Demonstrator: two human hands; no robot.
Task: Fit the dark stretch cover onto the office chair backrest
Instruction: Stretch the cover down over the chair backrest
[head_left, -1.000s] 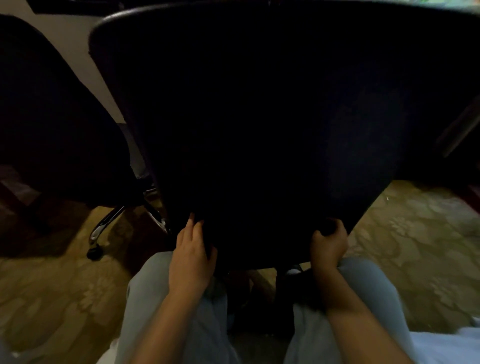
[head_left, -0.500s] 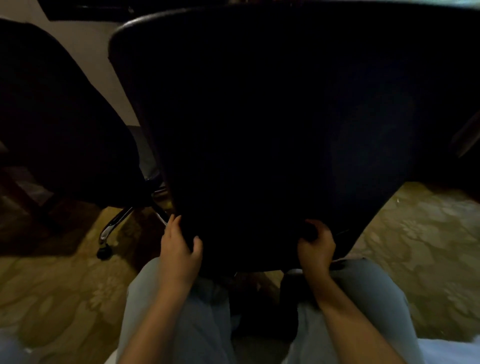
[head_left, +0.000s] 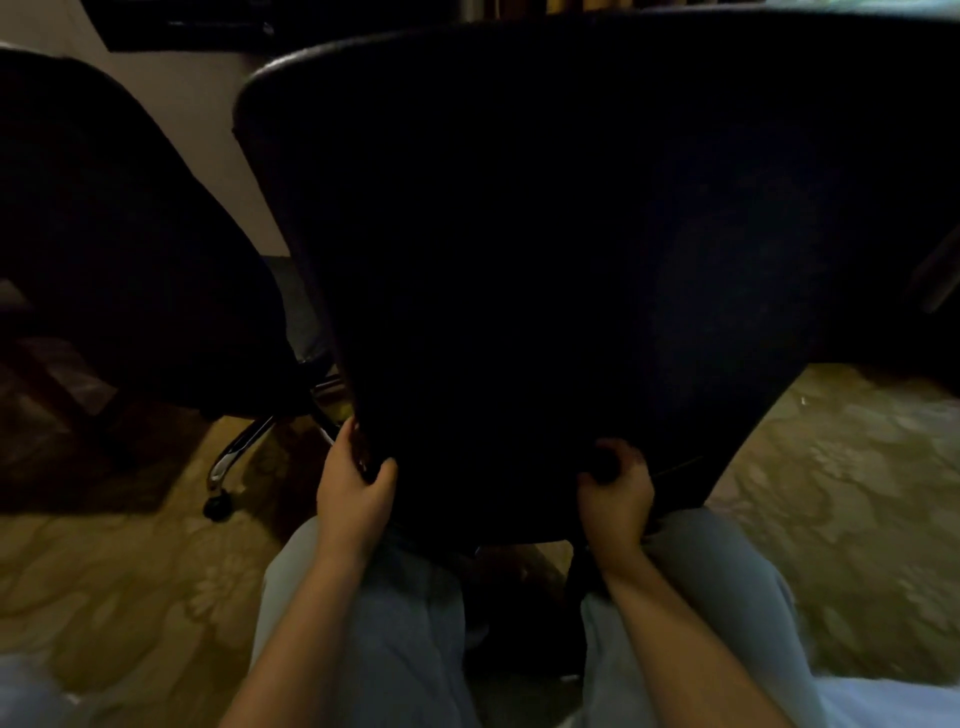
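The dark stretch cover (head_left: 519, 249) spans the office chair backrest (head_left: 681, 491), which fills the middle of the view. The left hand (head_left: 356, 493) grips the cover's lower left edge, thumb on the face. The right hand (head_left: 615, 499) clenches bunched fabric at the bottom hem. A second chair (head_left: 130, 234) stands close on the left, its caster (head_left: 218, 506) on the patterned carpet (head_left: 841, 467), which lies open on the right.

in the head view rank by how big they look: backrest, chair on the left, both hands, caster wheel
1. backrest, though it is nearest the camera
2. chair on the left
3. left hand and right hand, which look alike
4. caster wheel
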